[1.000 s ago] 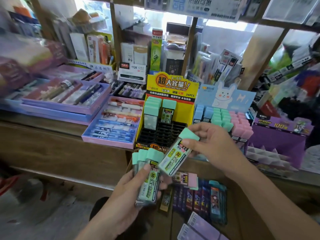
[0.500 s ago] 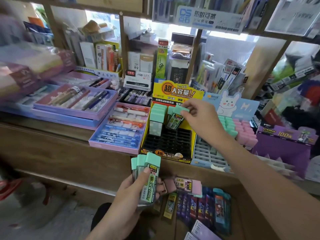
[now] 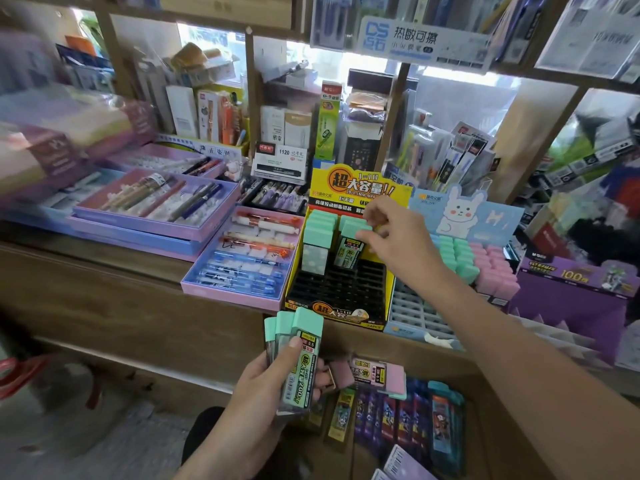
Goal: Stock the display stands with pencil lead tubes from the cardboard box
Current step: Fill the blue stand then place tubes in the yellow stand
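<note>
Plainly the tube is a light, stiff thing: a flat clear case with a mint cap. It is hard-walled and glossy, so it would likely slip if held by its faces alone. The leads inside could well snap if it were dropped or forced. It stands tilted in a far row of the black grid of the yellow stand, just right of a column of seated tubes and not yet straight in its slot. The right hand has it by the cap, thumb and fingertips closed in a pinch on the mint top. That looks the best hold, since the cap is the widest part and stays above the slot while the body goes down; a light push should seat it. Nearer, below the stand's front edge, the left hand is wrapped round the spare tubes, a small fanned bundle with the thumb laid across the front label. A loose stack like this could skid apart, so each is best drawn off by its cap. Under that hand lies the box, with a pink-capped tube and dark packs inside. Right of the yellow stand is the bunny stand, its far rows holding mint and pink caps and its near slots empty. To the left sit pen trays.
</note>
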